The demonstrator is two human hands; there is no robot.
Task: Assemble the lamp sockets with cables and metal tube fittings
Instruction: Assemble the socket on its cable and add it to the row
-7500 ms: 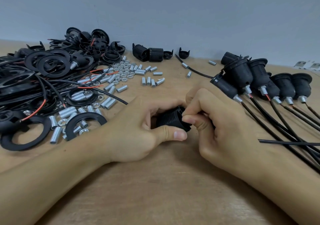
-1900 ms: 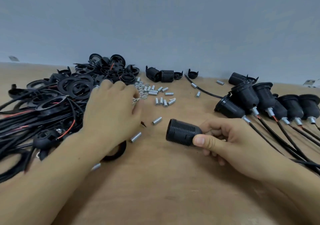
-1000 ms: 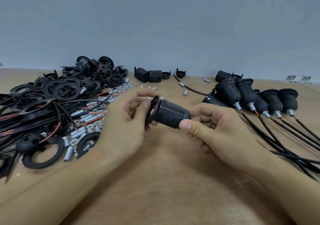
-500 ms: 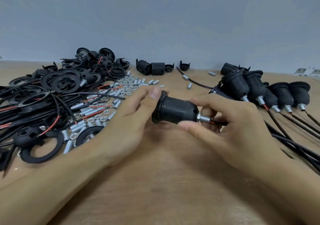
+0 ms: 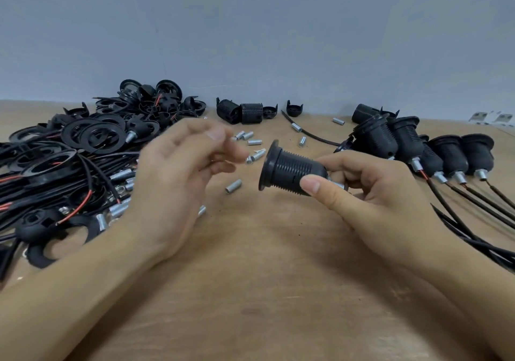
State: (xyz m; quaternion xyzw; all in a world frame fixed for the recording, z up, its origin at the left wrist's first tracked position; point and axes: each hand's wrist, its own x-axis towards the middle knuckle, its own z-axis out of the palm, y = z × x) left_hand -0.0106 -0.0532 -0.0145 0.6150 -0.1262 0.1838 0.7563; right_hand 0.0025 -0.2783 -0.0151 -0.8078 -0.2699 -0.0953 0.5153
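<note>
The left hand [image 5: 178,182] has been pulled off the lamp socket [image 5: 292,172], fingers loose and empty. The socket is now gripped by the right hand [image 5: 370,193] alone above the table [image 5: 264,291], ring looks seated, so probably finished-row next.

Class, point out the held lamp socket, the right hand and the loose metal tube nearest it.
lamp socket [image 5: 292,170], head view, ribbed barrel
right hand [image 5: 370,193], head view, knuckles
metal tube [image 5: 233,186], head view, mid-length
</note>
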